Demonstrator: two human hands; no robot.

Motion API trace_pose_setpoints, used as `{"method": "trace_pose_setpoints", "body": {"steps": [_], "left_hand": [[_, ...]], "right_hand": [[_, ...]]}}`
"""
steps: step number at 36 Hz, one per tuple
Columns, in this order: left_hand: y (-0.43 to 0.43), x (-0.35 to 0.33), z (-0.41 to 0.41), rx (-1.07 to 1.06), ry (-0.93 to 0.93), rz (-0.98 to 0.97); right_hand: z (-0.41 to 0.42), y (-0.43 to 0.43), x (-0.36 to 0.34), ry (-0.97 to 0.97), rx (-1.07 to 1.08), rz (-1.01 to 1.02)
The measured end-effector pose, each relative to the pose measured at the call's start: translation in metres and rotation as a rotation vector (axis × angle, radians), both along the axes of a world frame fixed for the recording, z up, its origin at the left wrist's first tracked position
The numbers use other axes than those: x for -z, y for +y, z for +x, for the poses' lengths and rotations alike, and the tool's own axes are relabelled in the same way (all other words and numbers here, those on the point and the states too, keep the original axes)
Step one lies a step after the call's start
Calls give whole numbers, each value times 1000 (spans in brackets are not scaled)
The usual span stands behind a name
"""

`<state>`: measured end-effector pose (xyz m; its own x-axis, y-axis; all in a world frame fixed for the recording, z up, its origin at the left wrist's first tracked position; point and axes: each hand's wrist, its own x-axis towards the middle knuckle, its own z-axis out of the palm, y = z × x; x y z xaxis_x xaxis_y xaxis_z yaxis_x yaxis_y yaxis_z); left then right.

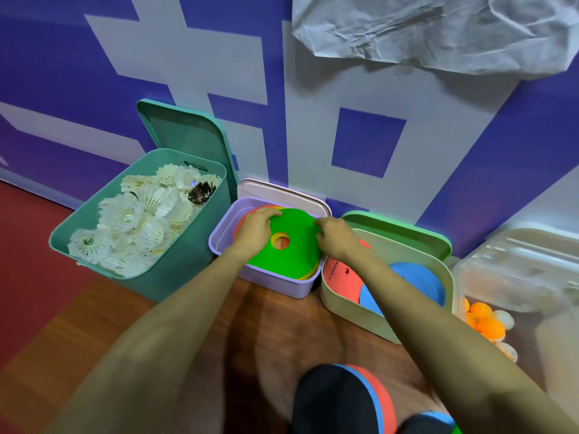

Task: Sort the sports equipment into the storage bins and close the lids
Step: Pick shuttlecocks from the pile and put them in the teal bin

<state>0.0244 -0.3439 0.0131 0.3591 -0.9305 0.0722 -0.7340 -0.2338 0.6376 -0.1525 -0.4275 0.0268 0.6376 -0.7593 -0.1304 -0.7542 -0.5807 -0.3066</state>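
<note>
Seemingly left hand (255, 228), right hand (336, 238) grip disc (297, 227) edges over bin (219, 245).

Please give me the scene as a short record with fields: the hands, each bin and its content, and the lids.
left hand: holds green disc, left edge
right hand: holds the same disc, right edge
disc position: tops the stack in the lilac bin
teal bin: shuttlecocks; teal lid upright behind it
pale green bin: red and blue paddles
clear bin: orange and white balls
floor: loose paddles near the camera
</note>
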Motion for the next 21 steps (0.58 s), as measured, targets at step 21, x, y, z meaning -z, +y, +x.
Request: {"method": "trace_pose_setpoints", "body": {"steps": [21], "left_hand": [[79,-14,-204,275,-367,-144]], "right_hand": [[-193,114,-18,-388,92,-109]]}}
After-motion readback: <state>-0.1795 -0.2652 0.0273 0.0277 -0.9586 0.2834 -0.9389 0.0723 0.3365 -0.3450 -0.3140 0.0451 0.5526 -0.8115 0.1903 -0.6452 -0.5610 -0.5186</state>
